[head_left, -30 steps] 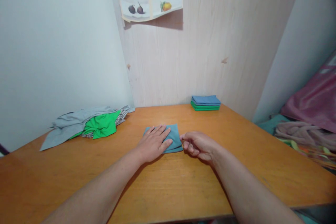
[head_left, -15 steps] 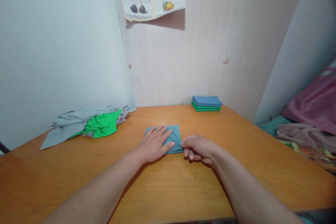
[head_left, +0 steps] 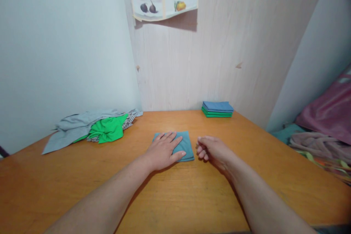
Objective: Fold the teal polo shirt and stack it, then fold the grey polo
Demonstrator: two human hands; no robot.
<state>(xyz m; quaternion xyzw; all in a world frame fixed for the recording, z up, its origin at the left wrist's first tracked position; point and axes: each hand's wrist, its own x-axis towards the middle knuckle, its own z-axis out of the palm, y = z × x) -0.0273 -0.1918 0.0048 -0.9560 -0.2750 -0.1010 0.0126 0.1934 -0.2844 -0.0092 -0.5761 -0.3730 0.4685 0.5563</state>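
A folded blue-grey cloth [head_left: 185, 145] lies flat on the wooden table in front of me. My left hand [head_left: 166, 150] rests palm down on it with the fingers stretched out, covering its left and middle part. Just right of the cloth, a small gap away from its edge, is my right hand [head_left: 211, 151]. Its fingers are curled in, thumb against the forefinger, and nothing shows between them.
Folded blue and green cloths [head_left: 217, 109] form a neat stack at the back right of the table [head_left: 175, 197]. At the back left lies a loose heap with grey cloth [head_left: 74, 128], green cloth [head_left: 108, 129] and striped cloth. Fabrics [head_left: 309, 142] lie beyond the right edge.
My right hand has let go of the cloth's right edge and moved slightly right, off it. My left hand stays flat on the cloth. The view has shifted a little.
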